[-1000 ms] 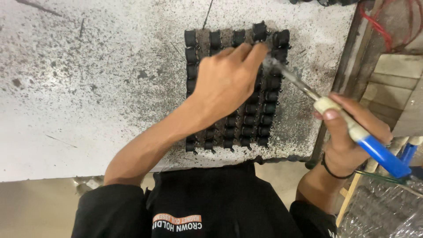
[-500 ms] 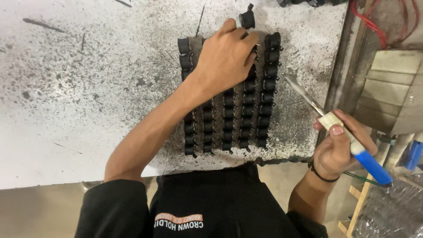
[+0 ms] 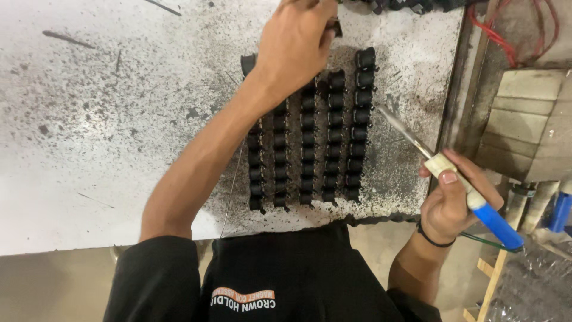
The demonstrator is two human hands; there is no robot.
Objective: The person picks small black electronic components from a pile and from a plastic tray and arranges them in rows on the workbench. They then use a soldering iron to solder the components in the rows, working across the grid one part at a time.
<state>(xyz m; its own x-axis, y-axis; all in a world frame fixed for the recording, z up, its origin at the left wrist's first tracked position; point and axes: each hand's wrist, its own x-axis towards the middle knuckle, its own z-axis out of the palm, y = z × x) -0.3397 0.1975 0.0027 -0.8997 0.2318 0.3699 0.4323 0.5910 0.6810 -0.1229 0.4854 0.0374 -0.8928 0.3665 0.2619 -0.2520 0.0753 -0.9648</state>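
Observation:
Several rows of small black bobbin-like parts (image 3: 322, 137) lie in a grid on a white, soot-speckled worktable (image 3: 107, 119). My left hand (image 3: 296, 42) reaches over the far end of the grid, its fingers closed on one black part (image 3: 335, 27) at the top edge of the view. My right hand (image 3: 456, 200) is off the table's right edge and grips a soldering iron (image 3: 471, 194) with a blue handle. The iron's metal tip points up-left and ends just beside the rightmost row.
More black parts (image 3: 405, 6) lie at the table's far edge. Red wires (image 3: 512, 36) and a pale wooden block (image 3: 530, 125) sit beyond the table's right edge. A thin wire (image 3: 232, 185) lies by the grid's left side.
My left hand has lifted one black part out of the grid's far end and carried it away from me. My right hand with the iron has drawn back from the rows.

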